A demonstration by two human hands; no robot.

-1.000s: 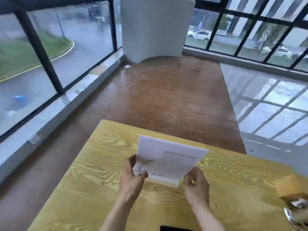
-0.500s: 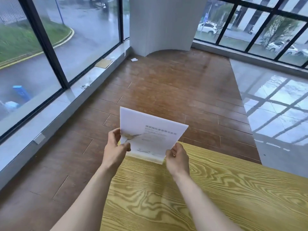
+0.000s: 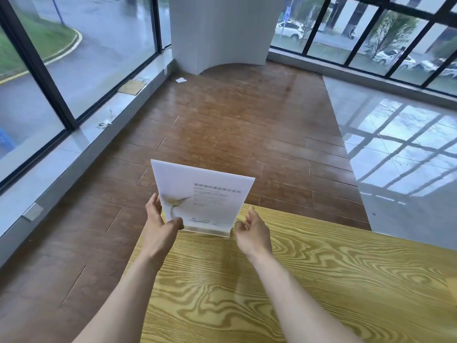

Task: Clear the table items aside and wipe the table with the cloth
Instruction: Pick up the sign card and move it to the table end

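Head cam: your left hand (image 3: 158, 227) has the acrylic sign stand (image 3: 201, 198) by its lower left corner, thumb on the front and fingers curled up behind the left edge. Your right hand (image 3: 252, 230) is at the lower right corner with fingers spread loose; can't tell if it's actually touching or gripping. The stand sits upright at the far corner of the yellow wood-grain table (image 3: 309, 280), its base on or just above the edge, wooden floor (image 3: 222, 125) beyond.

white sign (image 3: 205, 194) with pale yellow-green picture, yellow table (image 3: 309, 280) with swirling grain, brown plank floor (image 3: 235, 125)
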